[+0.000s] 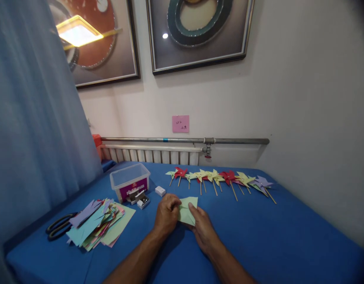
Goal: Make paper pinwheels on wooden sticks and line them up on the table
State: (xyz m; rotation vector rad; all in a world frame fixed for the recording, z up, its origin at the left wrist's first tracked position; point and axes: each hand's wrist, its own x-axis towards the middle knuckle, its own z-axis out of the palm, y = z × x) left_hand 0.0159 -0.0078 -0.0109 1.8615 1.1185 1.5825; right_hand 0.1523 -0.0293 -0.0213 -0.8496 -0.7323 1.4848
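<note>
A pale green square of paper (187, 213) with slits cut in it is held up between my two hands, just above the blue cloth. My left hand (168, 213) is closed, its fingers pinching the paper's left edge. With the thumb on top and the fingers underneath, my right hand (202, 227) grips the right side of the sheet. Beyond the paper, a small white box (160, 191) lies on the cloth. An opened small box (143, 201) with tiny shiny pieces inside is left of my left hand.
Several paper pinwheels (229, 176) on sticks lie in a row at the back right. A clear plastic tub (130, 178) stands at the back left. Nearer on the left are a pile of coloured paper (96, 225) and black-handled scissors (59, 227). A radiator (152, 155) runs along the wall.
</note>
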